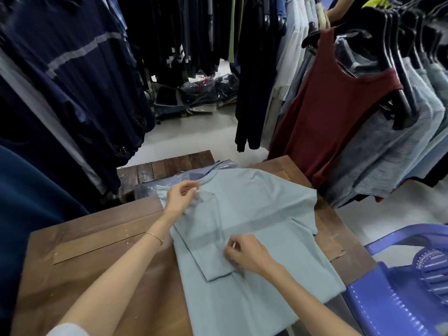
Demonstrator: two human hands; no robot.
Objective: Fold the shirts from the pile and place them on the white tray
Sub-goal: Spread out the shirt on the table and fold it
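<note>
Grey-green shirt [261, 214]: flat on the wooden table [97, 251], left side and sleeve folded inward.
Left hand [180, 196]: pinches cloth just below the collar.
Right hand [244, 253]: pinches the folded sleeve's edge.
Blue chair [400, 287]: beside the table's right edge.

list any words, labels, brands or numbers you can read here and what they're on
None can be read.
Pale blue-green cotton t-shirt on the brown wooden table: no print or label showing.
Clear plastic bags on the floor: red marks, too blurred to read.
Round emblems on the hanging navy garments: too small and blurred.
</note>
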